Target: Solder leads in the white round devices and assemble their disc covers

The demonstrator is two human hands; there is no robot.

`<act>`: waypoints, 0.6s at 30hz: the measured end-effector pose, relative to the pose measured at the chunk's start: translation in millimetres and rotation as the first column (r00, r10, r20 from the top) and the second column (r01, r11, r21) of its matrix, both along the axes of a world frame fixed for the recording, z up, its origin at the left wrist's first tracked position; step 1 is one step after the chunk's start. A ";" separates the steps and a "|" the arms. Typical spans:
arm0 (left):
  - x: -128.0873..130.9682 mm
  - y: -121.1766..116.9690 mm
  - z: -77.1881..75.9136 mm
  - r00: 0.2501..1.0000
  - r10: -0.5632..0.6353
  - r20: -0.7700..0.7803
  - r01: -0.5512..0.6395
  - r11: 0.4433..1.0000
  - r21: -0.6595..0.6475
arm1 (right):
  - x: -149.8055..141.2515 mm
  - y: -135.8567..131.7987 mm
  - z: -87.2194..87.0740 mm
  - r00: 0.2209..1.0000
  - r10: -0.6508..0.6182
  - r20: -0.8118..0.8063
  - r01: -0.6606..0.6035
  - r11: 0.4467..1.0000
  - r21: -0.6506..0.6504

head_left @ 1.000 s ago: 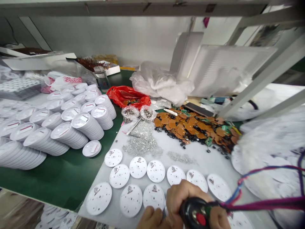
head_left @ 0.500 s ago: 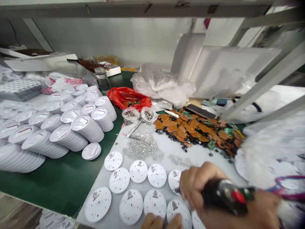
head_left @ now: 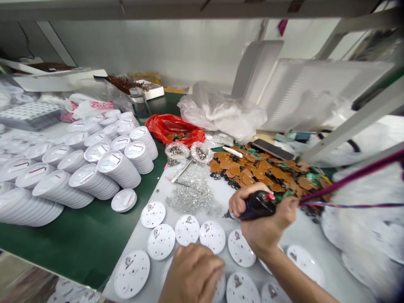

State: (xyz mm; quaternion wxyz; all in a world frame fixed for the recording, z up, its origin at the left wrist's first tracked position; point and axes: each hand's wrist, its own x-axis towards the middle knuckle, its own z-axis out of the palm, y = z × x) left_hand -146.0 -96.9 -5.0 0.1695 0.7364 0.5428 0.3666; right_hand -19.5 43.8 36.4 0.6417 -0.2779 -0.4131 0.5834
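In my right hand is a black electric screwdriver with a red button, its cable trailing off to the right. The bit points left, above the white surface near the heap of small silver screws. My left hand is closed, fingers curled inward, over the front row of round white plastic discs. Whatever its fingertips hold, if anything, cannot be made out. Each disc that shows fully has small holes and a metal piece near its rim. My hands and right forearm partly cover several discs.
Stacks of white round covers fill the left side on a green mat. Behind the screws lie a red plastic bag and small bags of metal parts. Brown boards with black parts are piled at right, beside a slanted metal post.
My right hand has lifted the screwdriver from the front discs up and away toward the screw heap. My left hand has risen further into view over the front row.
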 end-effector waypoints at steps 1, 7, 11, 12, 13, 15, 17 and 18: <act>-5.9 4.7 1.6 0.999 0.012 0.034 -0.011 0.999 -0.033 | -0.7 0.1 -0.3 1.000 -0.001 0.008 0.001 1.000 0.003; -19.5 19.4 6.5 0.995 0.067 0.077 -0.058 0.992 -0.116 | -4.1 0.5 -2.0 1.000 -0.004 0.016 0.004 1.000 -0.017; -15.7 28.4 6.0 0.990 0.120 0.077 -0.106 0.981 -0.162 | 2.0 -12.8 21.2 0.998 0.050 -0.031 -0.049 0.999 0.021; -13.3 32.0 5.6 0.988 0.131 0.077 -0.117 0.980 -0.162 | 3.7 -17.2 27.9 0.997 0.073 -0.038 -0.072 0.997 0.025; -10.5 36.0 5.4 0.987 0.143 0.077 -0.130 0.978 -0.162 | 5.2 -21.6 33.7 0.995 0.095 -0.042 -0.094 0.995 0.025; -5.0 43.4 5.5 0.986 0.150 0.071 -0.136 0.977 -0.167 | 8.1 -29.0 42.0 0.991 0.128 -0.041 -0.127 0.992 0.016; -1.6 48.3 6.9 0.991 0.124 0.058 -0.112 0.979 -0.169 | 11.1 -34.2 45.9 0.988 0.149 -0.042 -0.149 0.989 0.003; -1.1 49.3 8.0 0.994 0.095 0.054 -0.085 0.984 -0.159 | 12.9 -35.9 47.0 0.987 0.157 -0.046 -0.158 0.987 -0.008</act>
